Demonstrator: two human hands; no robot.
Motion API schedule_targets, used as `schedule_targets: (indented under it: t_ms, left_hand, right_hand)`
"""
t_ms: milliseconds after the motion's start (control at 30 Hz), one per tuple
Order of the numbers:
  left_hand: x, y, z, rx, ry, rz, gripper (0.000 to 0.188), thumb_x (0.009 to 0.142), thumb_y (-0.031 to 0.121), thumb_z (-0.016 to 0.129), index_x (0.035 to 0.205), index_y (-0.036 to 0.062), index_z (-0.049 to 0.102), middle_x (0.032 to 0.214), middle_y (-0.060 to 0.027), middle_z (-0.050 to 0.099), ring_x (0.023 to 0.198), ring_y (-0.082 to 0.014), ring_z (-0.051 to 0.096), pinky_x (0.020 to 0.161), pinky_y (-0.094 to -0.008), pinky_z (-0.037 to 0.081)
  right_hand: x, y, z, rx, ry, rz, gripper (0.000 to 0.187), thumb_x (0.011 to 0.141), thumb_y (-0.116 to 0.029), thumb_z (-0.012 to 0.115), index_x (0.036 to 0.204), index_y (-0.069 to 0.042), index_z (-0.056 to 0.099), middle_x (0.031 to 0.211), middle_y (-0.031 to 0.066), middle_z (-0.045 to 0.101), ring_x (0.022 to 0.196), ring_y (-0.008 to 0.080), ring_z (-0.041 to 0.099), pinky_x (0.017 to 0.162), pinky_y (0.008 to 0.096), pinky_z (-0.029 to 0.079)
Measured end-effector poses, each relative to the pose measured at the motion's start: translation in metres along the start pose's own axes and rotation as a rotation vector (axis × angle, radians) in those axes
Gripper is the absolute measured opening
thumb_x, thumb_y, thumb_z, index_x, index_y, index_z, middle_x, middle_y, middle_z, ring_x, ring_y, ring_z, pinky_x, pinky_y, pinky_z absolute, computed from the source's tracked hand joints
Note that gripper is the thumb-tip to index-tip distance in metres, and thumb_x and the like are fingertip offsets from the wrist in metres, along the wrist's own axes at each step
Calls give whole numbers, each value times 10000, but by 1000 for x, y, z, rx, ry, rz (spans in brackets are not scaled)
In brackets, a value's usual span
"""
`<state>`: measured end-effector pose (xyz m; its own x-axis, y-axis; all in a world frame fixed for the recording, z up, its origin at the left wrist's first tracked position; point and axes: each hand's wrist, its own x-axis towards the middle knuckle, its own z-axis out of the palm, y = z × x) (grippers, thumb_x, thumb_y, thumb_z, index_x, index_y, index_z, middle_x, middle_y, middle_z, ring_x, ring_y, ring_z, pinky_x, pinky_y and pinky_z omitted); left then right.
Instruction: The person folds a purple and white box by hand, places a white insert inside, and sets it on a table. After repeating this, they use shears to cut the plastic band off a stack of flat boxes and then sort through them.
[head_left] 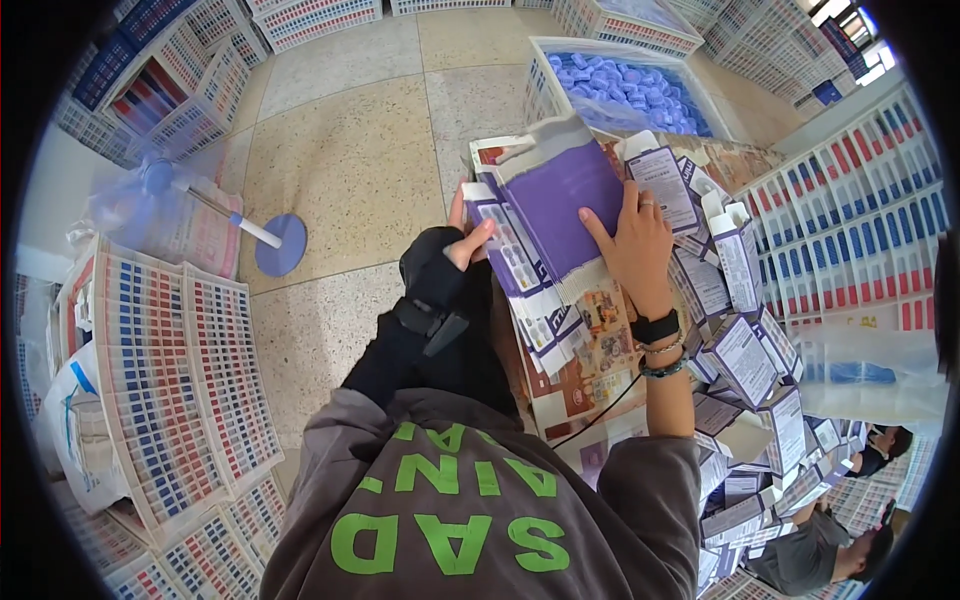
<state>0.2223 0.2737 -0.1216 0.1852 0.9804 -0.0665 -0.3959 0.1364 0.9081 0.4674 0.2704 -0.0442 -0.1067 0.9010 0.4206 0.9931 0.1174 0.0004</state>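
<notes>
A purple and grey cardboard piece (567,205) with a worn, folded upper edge lies on the work surface in front of me. Along its left side are several flat purple-and-white cartons (511,250), overlapping one another. My left hand (452,255), in a black fingerless glove, is closed on the outer edge of these cartons, thumb on top and fingers partly hidden behind. Across the right edge of the cardboard rests my right hand (637,245), bare, with its thumb spread over the purple face. Its fingertips bend partly out of sight.
Purple-and-white boxes (740,360) are heaped to my right. Beyond the table stands a crate (545,95) of small blue-purple pieces. Racks of red and blue items (860,215) line the right; white crates (190,380) stand left, near a blue-based stand (280,245). Another person (815,550) is at lower right.
</notes>
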Motion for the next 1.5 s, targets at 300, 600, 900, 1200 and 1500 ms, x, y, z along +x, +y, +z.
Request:
schedule_targets:
  t_ms: [300,600,900,1200,1500]
  left_hand:
    - [55,-56,-42,498,115,456,739,961,403,520,1541,219,100,1346,-176,453,1194,-267,461,1014,-369,349]
    - [80,-16,-3,904,394,433,676,928,507,503,1499,206,302,1483,-232,284,1405,-385,228,1124,-475,221]
    - [89,11,17,809,50,496,613,812,425,703,1368,248,516,1441,-228,308,1324,-385,313,1095,-458,280]
    - [100,-4,8,767,37,381,556,784,360,747,1299,239,576,1400,-183,358,1260,-364,386,1055,-456,344]
    - [68,-13,-40,80,159,436,646,874,240,646,1454,178,369,1425,-161,337,1351,-299,320,1054,-433,354]
  right_hand:
    - [54,-5,-23,-47,-442,125,779,860,-630,537,1315,-6,439,984,285,620,846,397,653,678,440,528]
    - [128,4,41,48,-358,-18,945,823,-749,448,1502,-128,231,1078,331,617,1017,461,617,849,481,508]
    - [200,5,71,78,-724,58,1006,784,-775,410,1494,-84,233,1181,348,573,1085,470,586,913,475,466]
    - [221,39,90,128,-790,31,965,771,-638,536,1459,-21,261,1140,329,602,1029,438,616,899,461,467]
    - [212,24,80,15,-845,43,1159,666,-494,700,1495,4,60,1109,311,620,973,420,632,869,436,486]
